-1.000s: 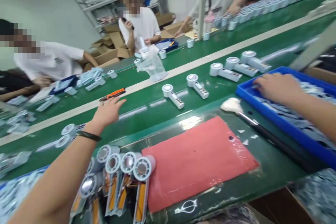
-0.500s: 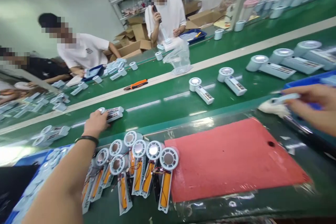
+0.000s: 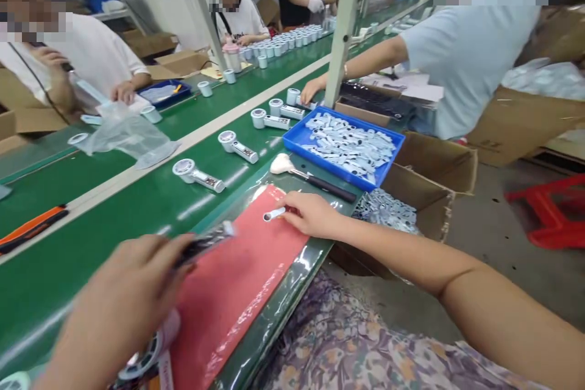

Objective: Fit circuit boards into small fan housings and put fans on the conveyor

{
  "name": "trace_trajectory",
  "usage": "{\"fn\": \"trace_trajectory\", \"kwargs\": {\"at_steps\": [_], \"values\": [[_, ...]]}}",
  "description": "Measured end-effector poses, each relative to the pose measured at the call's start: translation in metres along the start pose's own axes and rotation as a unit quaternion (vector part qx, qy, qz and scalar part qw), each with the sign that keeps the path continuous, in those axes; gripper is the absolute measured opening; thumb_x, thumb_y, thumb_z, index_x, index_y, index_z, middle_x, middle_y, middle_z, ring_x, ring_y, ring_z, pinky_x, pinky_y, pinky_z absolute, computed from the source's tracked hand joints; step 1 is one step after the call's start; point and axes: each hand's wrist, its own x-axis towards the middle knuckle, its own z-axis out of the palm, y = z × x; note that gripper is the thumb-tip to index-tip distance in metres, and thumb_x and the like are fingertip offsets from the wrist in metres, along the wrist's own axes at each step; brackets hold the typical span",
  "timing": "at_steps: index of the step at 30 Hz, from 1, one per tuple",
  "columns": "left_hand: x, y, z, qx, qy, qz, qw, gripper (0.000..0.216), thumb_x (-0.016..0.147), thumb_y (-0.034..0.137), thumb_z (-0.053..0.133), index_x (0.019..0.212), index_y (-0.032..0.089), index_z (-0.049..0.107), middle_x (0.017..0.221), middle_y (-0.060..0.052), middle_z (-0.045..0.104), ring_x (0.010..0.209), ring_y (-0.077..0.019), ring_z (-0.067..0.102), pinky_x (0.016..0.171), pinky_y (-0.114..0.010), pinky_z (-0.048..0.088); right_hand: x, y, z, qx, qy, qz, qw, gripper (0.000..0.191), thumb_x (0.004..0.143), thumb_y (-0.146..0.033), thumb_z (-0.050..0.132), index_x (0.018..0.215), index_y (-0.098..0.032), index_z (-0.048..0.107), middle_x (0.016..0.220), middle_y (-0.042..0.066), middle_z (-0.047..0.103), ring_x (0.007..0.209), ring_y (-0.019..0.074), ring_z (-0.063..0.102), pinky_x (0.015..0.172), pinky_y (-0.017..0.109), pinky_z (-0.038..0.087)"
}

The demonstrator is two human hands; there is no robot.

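Hands apart. Left hand [image 3: 119, 292] now lifted off the belt, clamped on one blurred black-and-silver fan handle [image 3: 205, 242] over the pink rubber mat [image 3: 237, 274]. Right hand [image 3: 315, 214], moved from tray to mat, pinches one small white plastic rod [image 3: 274, 214]. Beyond, five white round-headed handheld fans [image 3: 198, 175] stand on the green conveyor belt [image 3: 114, 177]; one blue plastic tray [image 3: 329, 167] of white parts sits right of them.

Salmon-pink mat [image 3: 237, 280], blue tray [image 3: 343, 146], floral-print cloth [image 3: 338, 341].

White plastic rod [image 3: 273, 214], blurred dark fan handle [image 3: 205, 242]
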Motion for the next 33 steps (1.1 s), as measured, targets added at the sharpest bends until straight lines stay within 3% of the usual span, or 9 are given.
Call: {"fn": "trace_trajectory", "kwargs": {"at_steps": [3, 6, 10, 14, 20, 24, 27, 31, 33], "values": [[0.031, 0.086, 0.027, 0.019, -0.051, 0.054, 0.997, 0.029, 0.098, 0.033, 0.051, 0.116, 0.024, 0.071, 0.094, -0.009, 0.069, 0.085, -0.0283, 0.063, 0.075, -0.044, 0.053, -0.011, -0.006, -0.015, 0.038, 0.031, 0.008, 0.999, 0.024, 0.096, -0.020, 0.059, 0.119, -0.021, 0.068, 0.098, 0.004, 0.071, 0.080, 0.0150, 0.061, 0.073, 0.027, 0.044], [0.039, 0.115, 0.047, 0.015, -0.088, 0.006, 0.996, 0.027, 0.095, 0.028, 0.057, 0.118, 0.022, 0.071, 0.096, -0.011, 0.069, 0.089, -0.0292, 0.063, 0.075, -0.043, 0.054, -0.022, -0.010, -0.022, 0.079, 0.033, 0.010, 0.996, 0.019, 0.095, -0.023, 0.060, 0.112, -0.020, 0.069, 0.093, 0.003, 0.070, 0.076, 0.0151, 0.059, 0.070, 0.028, 0.042], [0.028, 0.108, 0.053, -0.074, -0.080, -0.070, 0.992, 0.031, 0.092, 0.032, 0.067, 0.122, 0.024, 0.069, 0.111, -0.010, 0.069, 0.103, -0.0288, 0.062, 0.089, -0.046, 0.055, -0.020, -0.018, -0.011, 0.059, -0.028, -0.035, 0.997, 0.016, 0.093, -0.024, 0.060, 0.105, -0.021, 0.070, 0.088, 0.002, 0.070, 0.077, 0.0164, 0.060, 0.069, 0.030, 0.040], [0.023, 0.109, 0.047, -0.166, -0.031, -0.096, 0.981, 0.034, 0.092, 0.035, 0.069, 0.123, 0.022, 0.065, 0.117, -0.009, 0.070, 0.108, -0.0262, 0.063, 0.094, -0.043, 0.054, -0.010, -0.036, 0.007, 0.008, -0.079, -0.117, 0.990, 0.021, 0.096, -0.024, 0.055, 0.109, -0.021, 0.070, 0.101, 0.006, 0.073, 0.093, 0.0222, 0.064, 0.078, 0.034, 0.043], [0.030, 0.115, 0.042, -0.198, -0.005, -0.098, 0.975, 0.017, 0.096, 0.029, 0.055, 0.100, 0.023, 0.070, 0.095, -0.005, 0.074, 0.091, -0.0223, 0.068, 0.084, -0.037, 0.057, -0.002, -0.044, 0.008, -0.028, -0.101, -0.119, 0.987, 0.021, 0.100, -0.028, 0.058, 0.111, -0.017, 0.072, 0.105, 0.010, 0.072, 0.102, 0.0258, 0.063, 0.085, 0.037, 0.045], [0.031, 0.107, 0.039, -0.188, -0.015, -0.116, 0.975, 0.017, 0.094, 0.038, 0.059, 0.096, 0.032, 0.074, 0.093, -0.001, 0.075, 0.083, -0.0233, 0.070, 0.074, -0.035, 0.059, -0.001, -0.040, 0.010, 0.045, -0.093, -0.082, 0.991, 0.018, 0.101, -0.031, 0.060, 0.107, -0.021, 0.074, 0.112, 0.008, 0.068, 0.109, 0.0212, 0.062, 0.093, 0.034, 0.045], [0.029, 0.097, 0.043, -0.160, -0.021, -0.121, 0.980, 0.018, 0.092, 0.048, 0.059, 0.097, 0.040, 0.074, 0.099, 0.003, 0.075, 0.083, -0.0268, 0.073, 0.062, -0.038, 0.059, 0.003, -0.030, 0.012, 0.116, -0.127, -0.062, 0.983, 0.019, 0.102, -0.034, 0.059, 0.114, -0.023, 0.071, 0.118, 0.005, 0.069, 0.116, 0.0195, 0.062, 0.099, 0.034, 0.045], [0.017, 0.105, 0.039, -0.170, -0.033, -0.064, 0.983, 0.020, 0.092, 0.047, 0.061, 0.104, 0.035, 0.072, 0.110, -0.001, 0.076, 0.102, -0.0297, 0.073, 0.082, -0.043, 0.063, -0.001, -0.027, 0.008, 0.117, -0.192, -0.083, 0.971, 0.043, 0.097, -0.036, 0.066, 0.134, -0.016, 0.061, 0.135, 0.011, 0.066, 0.124, 0.0244, 0.061, 0.106, 0.038, 0.045], [0.012, 0.119, 0.036, -0.176, -0.041, -0.065, 0.981, 0.023, 0.094, 0.042, 0.061, 0.110, 0.029, 0.071, 0.112, -0.005, 0.077, 0.106, -0.0292, 0.073, 0.091, -0.044, 0.062, -0.006, -0.028, 0.007, 0.089, -0.211, -0.106, 0.968, 0.043, 0.095, -0.033, 0.066, 0.134, -0.016, 0.062, 0.131, 0.013, 0.067, 0.121, 0.0270, 0.062, 0.104, 0.041, 0.046]]}}
